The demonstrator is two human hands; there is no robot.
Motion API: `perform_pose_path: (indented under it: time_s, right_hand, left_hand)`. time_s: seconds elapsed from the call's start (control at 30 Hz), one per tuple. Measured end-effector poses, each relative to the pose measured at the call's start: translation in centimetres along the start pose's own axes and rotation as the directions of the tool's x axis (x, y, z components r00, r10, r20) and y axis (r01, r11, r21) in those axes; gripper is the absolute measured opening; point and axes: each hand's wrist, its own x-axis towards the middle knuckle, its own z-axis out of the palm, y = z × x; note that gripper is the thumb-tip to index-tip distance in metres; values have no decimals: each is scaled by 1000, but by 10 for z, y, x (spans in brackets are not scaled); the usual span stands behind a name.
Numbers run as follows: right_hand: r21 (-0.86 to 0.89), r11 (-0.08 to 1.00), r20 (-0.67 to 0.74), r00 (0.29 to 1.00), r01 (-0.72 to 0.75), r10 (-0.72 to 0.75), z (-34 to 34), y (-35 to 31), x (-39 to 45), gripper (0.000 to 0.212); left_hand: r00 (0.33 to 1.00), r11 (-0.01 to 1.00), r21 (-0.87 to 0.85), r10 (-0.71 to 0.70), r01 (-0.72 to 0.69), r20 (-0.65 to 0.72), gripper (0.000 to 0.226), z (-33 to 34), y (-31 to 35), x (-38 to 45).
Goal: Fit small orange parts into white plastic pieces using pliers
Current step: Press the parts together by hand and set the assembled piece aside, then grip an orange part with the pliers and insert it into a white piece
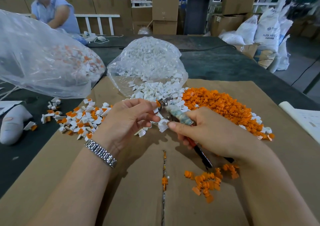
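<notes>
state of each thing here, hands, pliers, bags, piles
left hand: pinches an orange part at the plier tips
right hand: grips the pliers
metal pliers with taped handle: held, tips on orange part
clear plastic bag of white pieces: open, spilling onto cardboard

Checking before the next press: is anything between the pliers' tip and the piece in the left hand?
Nothing visible. The pliers, gripped by the right hand, already have their tip at the orange part held by the left hand fingertips.

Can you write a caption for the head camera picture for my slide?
Right hand squeezes pliers on an orange part held by the left hand.
</notes>
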Motion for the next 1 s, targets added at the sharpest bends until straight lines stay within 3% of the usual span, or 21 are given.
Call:
perform_pose_path:
  time_s: [0.17,0.33,0.57,0.67,0.7,0.77,0.87,0.93,1.0]
  right_hand:
    - [-49,999,-107,994,-6,1,9,-5,4,42]
    - [-160,986,-175,984,-36,8,16,-7,7,48]
    - [-42,999,-87,996,-30,26,4,-3,3,44]
    - [-57,998,-238,971,-27,13,-8,7,3,35]
    - [-117,992,-328,945,-41,1,-13,12,4,30]
    - [-227,967,-460,888,-120,2,-18,21,8,23]
    - [-347,888,-478,872,-302,110,-18,37,18,43]
    - [-410,829,-476,865,-381,162,-13,44,25,52]
    - [-462,781,-483,858,-420,176,-7,48,31,57]
  left_hand:
    - [1000,1000,-24,-7,6,-23,23,-1,-1,0]
    - [999,998,-63,-22,19,-38,8,-2,-2,0]
    - [1000,998,-55,5,-5,-2,16,-7,-3,4]
    - [980,983,173,95,-64,-174,11,-16,-3,4]
    - [955,938,340,165,-74,-246,9,-19,-3,4]
    - [873,737,674,363,-54,-326,4,-27,-4,5]
    - [759,386,916,563,107,-326,14,-35,-4,8]
    - [743,332,935,594,123,-309,17,-36,-4,9]
    - [779,316,948,590,17,-211,13,-32,-6,9]
